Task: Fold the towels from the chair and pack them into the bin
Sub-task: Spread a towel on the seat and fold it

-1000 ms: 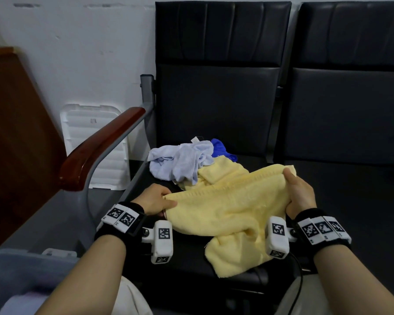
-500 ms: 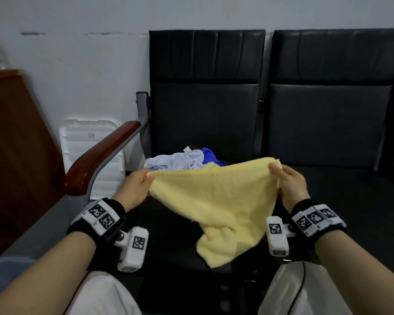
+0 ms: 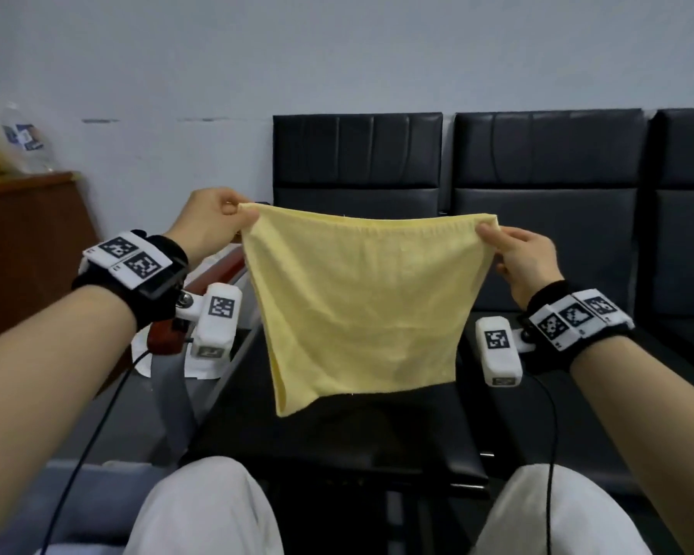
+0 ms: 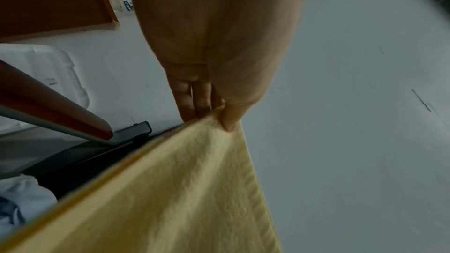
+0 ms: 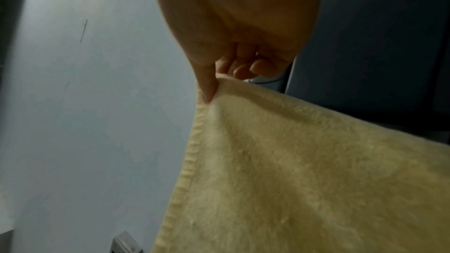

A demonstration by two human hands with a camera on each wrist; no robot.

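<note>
A pale yellow towel hangs spread out in the air in front of the black chair. My left hand pinches its top left corner and my right hand pinches its top right corner, so the top edge is stretched between them. In the left wrist view the thumb and fingers clamp the yellow towel at its corner. The right wrist view shows my thumb pressed on the hem of the yellow towel. A light blue towel lies on the seat below. The bin is out of view.
A wooden armrest stands at the chair's left, a white plastic lid against the wall behind it. A brown cabinet with a bottle is at far left. More black seats extend right. My knees are at the bottom edge.
Both hands have lifted the yellow towel off the seat and pulled apart, so it now hangs flat and stretched. The view has tilted up; the towel pile is hidden behind it.
</note>
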